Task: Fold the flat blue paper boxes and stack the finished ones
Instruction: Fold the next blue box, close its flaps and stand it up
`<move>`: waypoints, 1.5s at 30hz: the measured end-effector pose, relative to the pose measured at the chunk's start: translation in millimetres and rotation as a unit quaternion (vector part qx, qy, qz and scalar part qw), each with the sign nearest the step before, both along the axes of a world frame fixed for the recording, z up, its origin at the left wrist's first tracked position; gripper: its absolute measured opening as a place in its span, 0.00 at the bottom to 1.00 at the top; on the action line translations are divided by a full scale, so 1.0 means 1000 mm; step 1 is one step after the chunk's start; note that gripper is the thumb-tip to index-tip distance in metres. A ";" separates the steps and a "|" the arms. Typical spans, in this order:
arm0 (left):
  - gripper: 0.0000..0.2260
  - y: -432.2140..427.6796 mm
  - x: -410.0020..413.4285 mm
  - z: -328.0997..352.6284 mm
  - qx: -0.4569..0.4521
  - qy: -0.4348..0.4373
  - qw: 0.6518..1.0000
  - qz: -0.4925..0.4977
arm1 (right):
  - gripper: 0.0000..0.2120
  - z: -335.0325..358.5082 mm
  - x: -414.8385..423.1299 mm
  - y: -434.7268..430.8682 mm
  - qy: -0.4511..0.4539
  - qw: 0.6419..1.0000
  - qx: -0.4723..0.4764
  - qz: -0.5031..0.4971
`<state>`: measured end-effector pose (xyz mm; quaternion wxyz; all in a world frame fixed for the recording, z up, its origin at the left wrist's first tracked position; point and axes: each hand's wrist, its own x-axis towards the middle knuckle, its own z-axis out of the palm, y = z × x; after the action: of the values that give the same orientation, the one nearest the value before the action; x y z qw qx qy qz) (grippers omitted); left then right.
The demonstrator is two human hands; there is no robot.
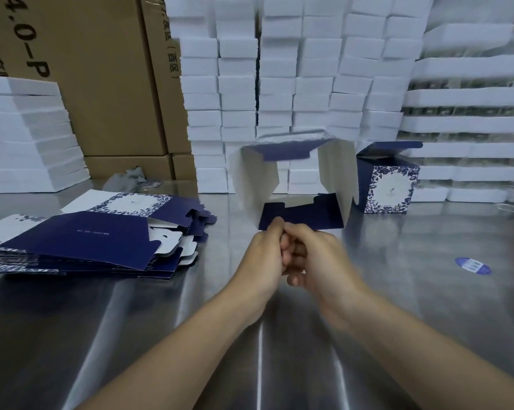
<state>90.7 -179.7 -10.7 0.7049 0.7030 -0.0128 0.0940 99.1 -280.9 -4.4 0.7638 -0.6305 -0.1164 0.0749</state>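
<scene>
A half-opened blue paper box [335, 173] is held up in the middle, its white inside facing me and its blue flaps spread at top and bottom. My left hand [263, 255] pinches the near bottom flap between thumb and fingers. Curled close against it, my right hand [314, 258] grips the same flap edge. A pile of flat blue boxes [81, 241] lies on the steel table [412, 291] to the left. One folded blue box [387, 180] with a leaf pattern stands upright at the right, its top flap open.
A wall of stacked white boxes [279, 84] rises behind the table, with more white stacks at the left [28, 137] and right. Brown cartons [101, 69] stand at the back left. A blue oval sticker [473, 265] lies on the table at the right.
</scene>
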 end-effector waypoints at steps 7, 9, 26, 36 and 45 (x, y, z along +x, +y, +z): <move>0.33 -0.009 -0.002 0.002 -0.019 0.011 1.000 0.000 | 0.21 -0.003 0.003 0.002 0.009 1.000 0.010 -0.017; 0.33 -0.010 -0.003 0.001 -0.028 0.008 1.000 0.000 | 0.21 -0.003 0.004 0.000 0.010 1.000 0.004 -0.008; 0.26 -0.006 -0.002 -0.002 -0.057 0.034 0.998 0.001 | 0.23 -0.001 0.010 -0.005 0.047 0.998 0.019 -0.035; 0.24 -0.006 -0.003 0.001 -0.070 0.032 0.997 0.004 | 0.24 0.002 0.012 -0.009 0.058 0.996 0.031 -0.052; 0.24 -0.001 0.000 -0.001 -0.020 0.046 0.998 0.029 | 0.22 0.003 0.013 -0.011 0.042 0.997 0.013 -0.068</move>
<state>91.0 -180.2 -11.6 0.7159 0.6921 0.0423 0.0821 112.4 -292.3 -0.9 0.7796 -0.6230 -0.0419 0.0483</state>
